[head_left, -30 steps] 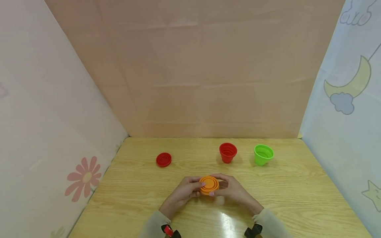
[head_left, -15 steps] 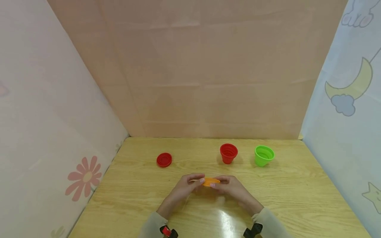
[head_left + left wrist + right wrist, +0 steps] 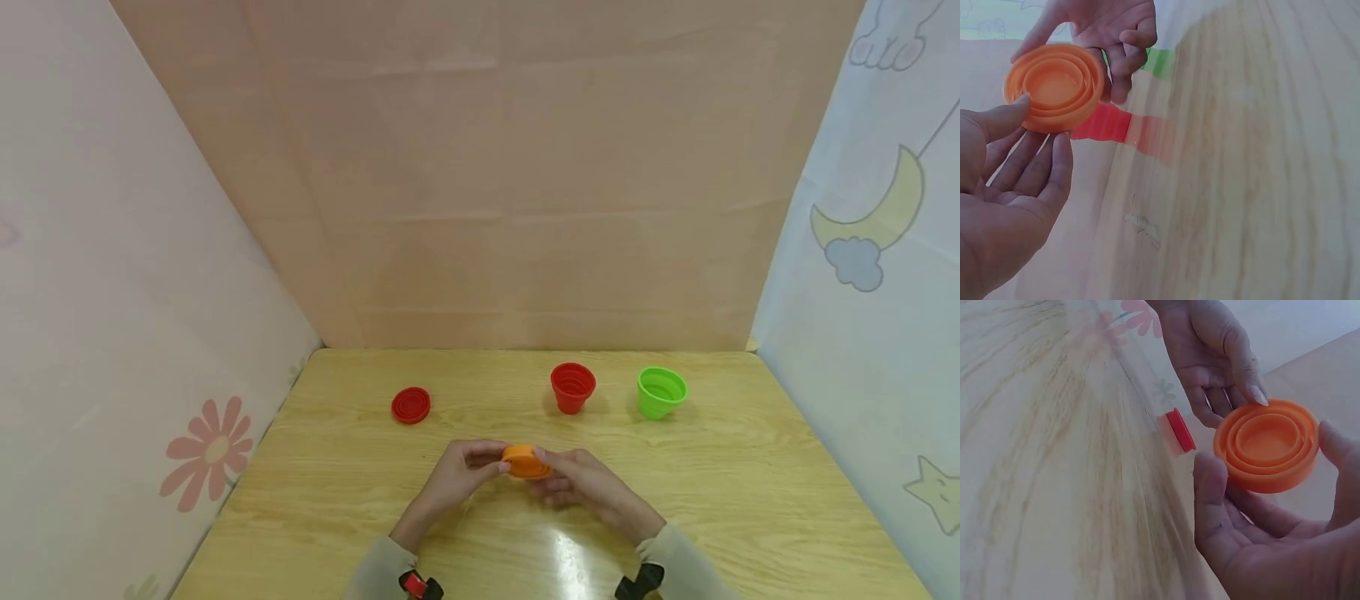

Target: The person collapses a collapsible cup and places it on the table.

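An orange collapsible cup (image 3: 524, 462), folded flat into a disc of nested rings, is held between both hands above the table. My left hand (image 3: 459, 482) pinches its left edge, thumb on the ringed side and fingers behind, as the left wrist view shows on the cup (image 3: 1054, 84). On the opposite edge my right hand (image 3: 594, 490) grips it between thumb and fingers; in the right wrist view the rings of the cup (image 3: 1267, 440) face that camera.
On the wooden table (image 3: 337, 517), a flattened red collapsible cup (image 3: 411, 405) lies at the back left. An expanded red cup (image 3: 572, 388) and an expanded green cup (image 3: 662, 392) stand upright at the back right. Papered walls (image 3: 487, 208) enclose the back and sides.
The orange cup has been turned in the hands, from its round face showing, through edge-on, to a tilted view. My right thumb has moved up to its upper right edge.
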`<action>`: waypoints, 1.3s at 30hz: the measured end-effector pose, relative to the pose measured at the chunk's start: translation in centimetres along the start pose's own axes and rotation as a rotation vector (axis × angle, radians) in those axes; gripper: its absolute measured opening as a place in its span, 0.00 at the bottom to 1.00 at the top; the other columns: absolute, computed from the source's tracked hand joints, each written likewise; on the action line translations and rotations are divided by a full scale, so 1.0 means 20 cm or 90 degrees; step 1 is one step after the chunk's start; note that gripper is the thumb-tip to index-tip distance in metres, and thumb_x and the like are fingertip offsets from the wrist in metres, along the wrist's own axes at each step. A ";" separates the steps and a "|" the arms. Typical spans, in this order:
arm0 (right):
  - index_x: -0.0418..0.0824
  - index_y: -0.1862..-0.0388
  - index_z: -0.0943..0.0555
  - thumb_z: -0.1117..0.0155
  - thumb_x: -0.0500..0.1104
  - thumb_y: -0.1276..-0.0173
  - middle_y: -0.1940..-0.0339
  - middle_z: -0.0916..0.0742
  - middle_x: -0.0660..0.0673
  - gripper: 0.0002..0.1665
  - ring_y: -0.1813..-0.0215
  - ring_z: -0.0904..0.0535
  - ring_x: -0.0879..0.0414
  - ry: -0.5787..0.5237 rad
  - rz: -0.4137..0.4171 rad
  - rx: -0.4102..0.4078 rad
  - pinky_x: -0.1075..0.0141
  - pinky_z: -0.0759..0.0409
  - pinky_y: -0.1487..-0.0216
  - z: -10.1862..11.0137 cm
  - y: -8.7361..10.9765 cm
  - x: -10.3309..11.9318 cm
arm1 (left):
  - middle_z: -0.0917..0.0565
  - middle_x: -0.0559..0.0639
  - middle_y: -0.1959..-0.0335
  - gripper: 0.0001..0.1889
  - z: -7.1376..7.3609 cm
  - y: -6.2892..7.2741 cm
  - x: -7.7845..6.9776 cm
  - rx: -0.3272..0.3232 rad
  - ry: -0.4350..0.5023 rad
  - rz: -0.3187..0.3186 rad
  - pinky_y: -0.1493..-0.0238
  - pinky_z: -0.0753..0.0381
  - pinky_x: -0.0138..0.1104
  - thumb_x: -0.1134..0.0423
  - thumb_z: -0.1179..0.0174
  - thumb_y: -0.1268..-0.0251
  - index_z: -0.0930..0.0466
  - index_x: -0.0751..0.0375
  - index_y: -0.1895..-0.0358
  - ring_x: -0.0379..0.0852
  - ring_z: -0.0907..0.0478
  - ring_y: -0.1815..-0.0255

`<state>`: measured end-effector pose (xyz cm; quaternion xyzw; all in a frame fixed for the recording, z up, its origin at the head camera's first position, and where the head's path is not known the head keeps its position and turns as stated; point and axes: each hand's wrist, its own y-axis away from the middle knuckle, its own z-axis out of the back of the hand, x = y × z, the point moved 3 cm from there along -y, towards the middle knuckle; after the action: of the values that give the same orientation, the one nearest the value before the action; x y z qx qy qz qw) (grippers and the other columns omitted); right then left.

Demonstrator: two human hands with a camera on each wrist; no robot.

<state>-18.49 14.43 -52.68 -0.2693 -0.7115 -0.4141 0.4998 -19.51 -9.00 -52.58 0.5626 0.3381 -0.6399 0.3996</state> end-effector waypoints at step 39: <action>0.21 0.29 0.30 0.36 0.36 0.22 0.46 0.11 0.43 0.30 0.46 0.11 0.52 -0.193 0.007 -0.041 0.55 0.11 0.40 0.03 -0.07 -0.05 | 0.12 0.66 0.45 0.19 0.06 -0.04 0.11 -0.025 0.249 0.204 0.47 0.09 0.45 0.68 0.36 0.26 0.19 0.77 0.38 0.54 0.09 0.49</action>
<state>-19.66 14.29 -54.14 -0.3489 -0.7636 -0.3885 0.3799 -20.86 -9.99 -54.56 0.7145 0.3277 -0.4406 0.4335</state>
